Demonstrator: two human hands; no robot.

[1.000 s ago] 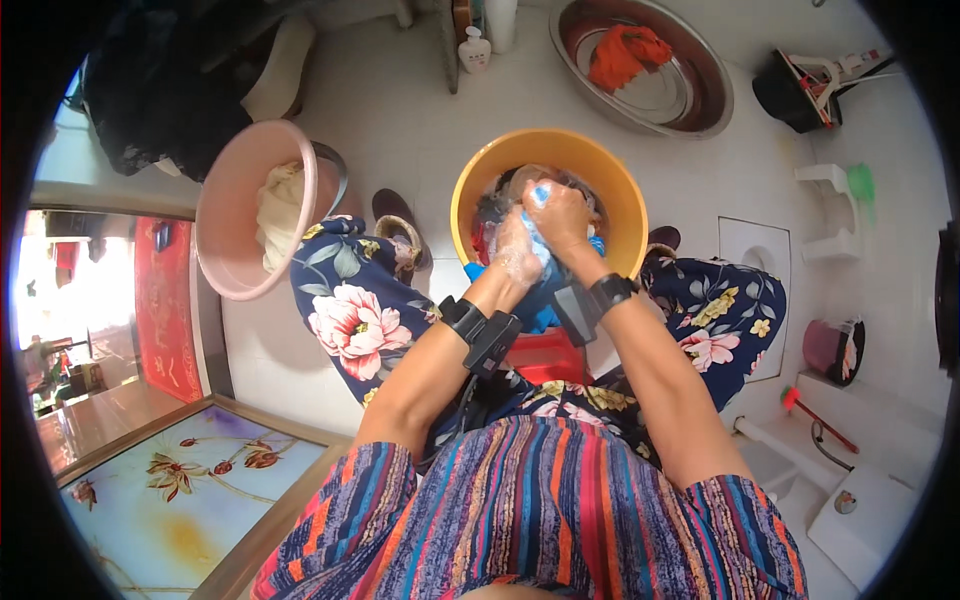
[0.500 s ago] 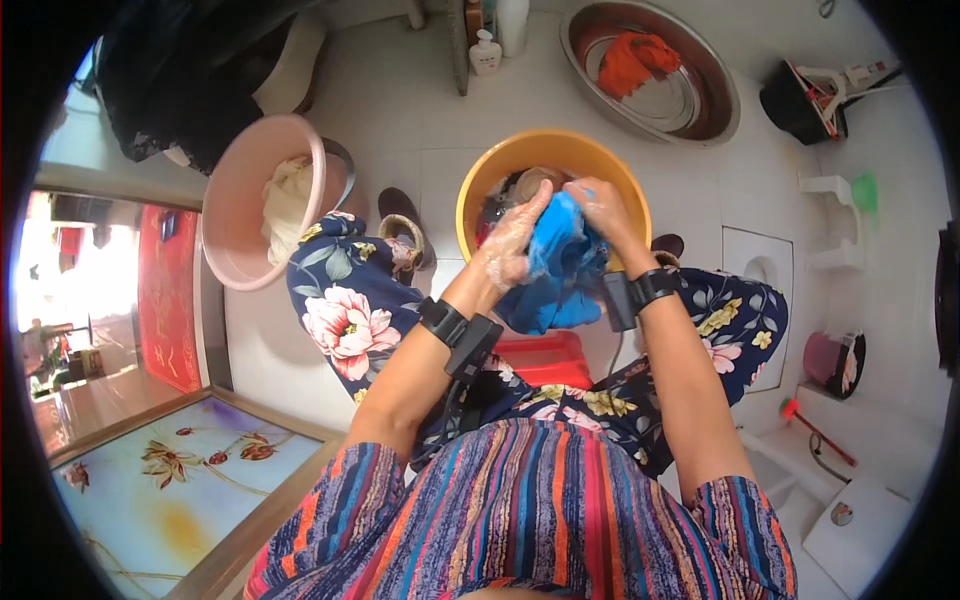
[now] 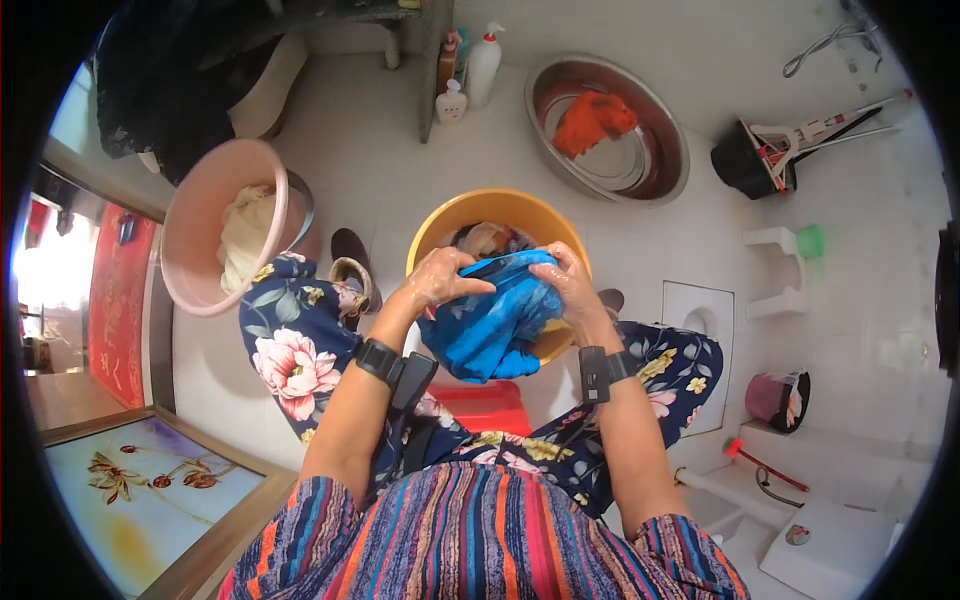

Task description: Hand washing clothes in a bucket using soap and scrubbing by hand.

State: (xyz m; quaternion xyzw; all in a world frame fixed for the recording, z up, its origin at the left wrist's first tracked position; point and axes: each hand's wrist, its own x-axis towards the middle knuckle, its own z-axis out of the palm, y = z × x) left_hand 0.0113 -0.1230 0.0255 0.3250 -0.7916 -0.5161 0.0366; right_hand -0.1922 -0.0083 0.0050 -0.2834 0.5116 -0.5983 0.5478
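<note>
White tiled floor [image 3: 380,150], seen from head camera. Yellow basin [image 3: 447,222] in middle, more laundry inside. Left hand [image 3: 440,280] and right hand [image 3: 568,282] both closed on blue cloth [image 3: 490,320] — wet, bunched, lifted over basin's near rim. Pink basin [image 3: 205,215] to left, pale cloth in it. Metal basin [image 3: 660,135] beyond — orange cloth [image 3: 592,118] inside. Red stool [image 3: 490,405] below hands.
</note>
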